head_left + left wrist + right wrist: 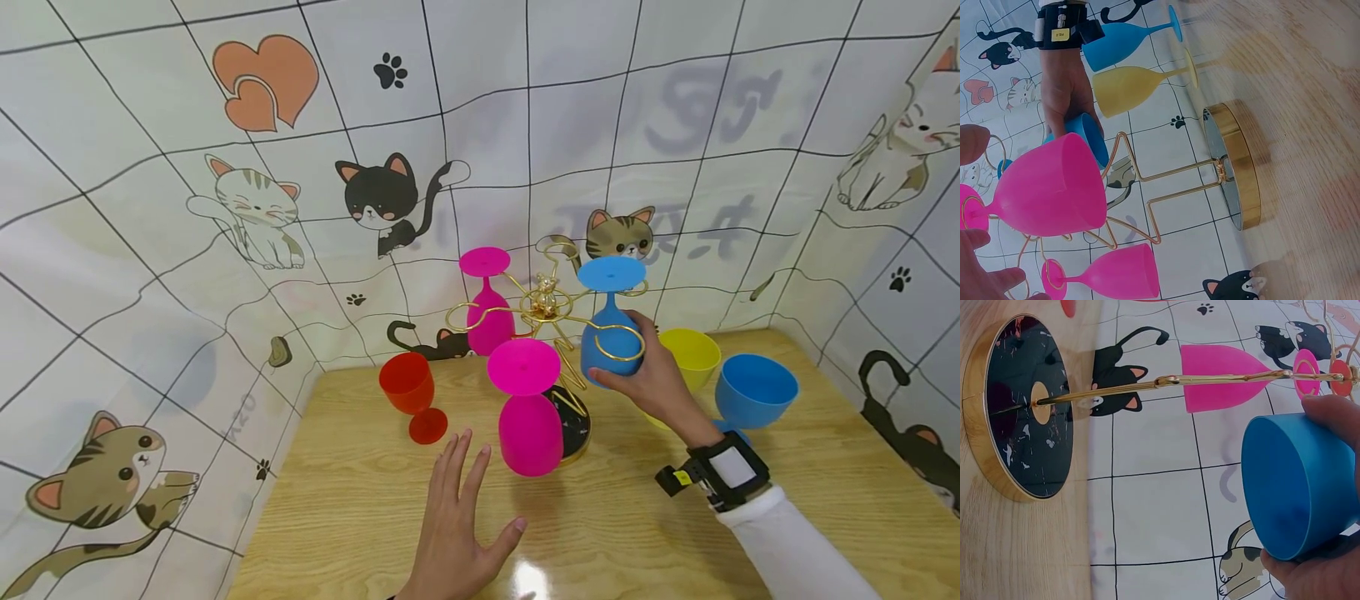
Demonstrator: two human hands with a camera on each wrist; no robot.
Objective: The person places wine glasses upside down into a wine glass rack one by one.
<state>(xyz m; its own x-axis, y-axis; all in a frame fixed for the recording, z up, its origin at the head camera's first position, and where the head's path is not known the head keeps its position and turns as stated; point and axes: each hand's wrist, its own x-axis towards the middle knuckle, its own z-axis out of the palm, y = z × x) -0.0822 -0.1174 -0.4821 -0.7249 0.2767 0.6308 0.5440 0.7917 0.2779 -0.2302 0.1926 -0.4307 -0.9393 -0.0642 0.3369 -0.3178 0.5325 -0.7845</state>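
My right hand [660,379] grips the bowl of a blue plastic goblet [606,325], held upside down with its foot up, at a ring of the gold wire rack [546,307]. In the right wrist view the blue goblet's open mouth [1279,487] shows, thumb and fingers on either side. My left hand [457,525] is spread with fingers straight, in front of the nearer pink goblet [531,433] and holding nothing. That goblet hangs upside down from the rack, and another pink goblet [491,321] hangs at the back left.
The rack's round black base with a gold rim [576,429] stands on the wooden table [337,517]. A red goblet [407,383] stands upright at the left. Yellow [692,357] and blue [756,392] goblets stand at the right. A cat-print sheet [495,125] covers the walls behind.
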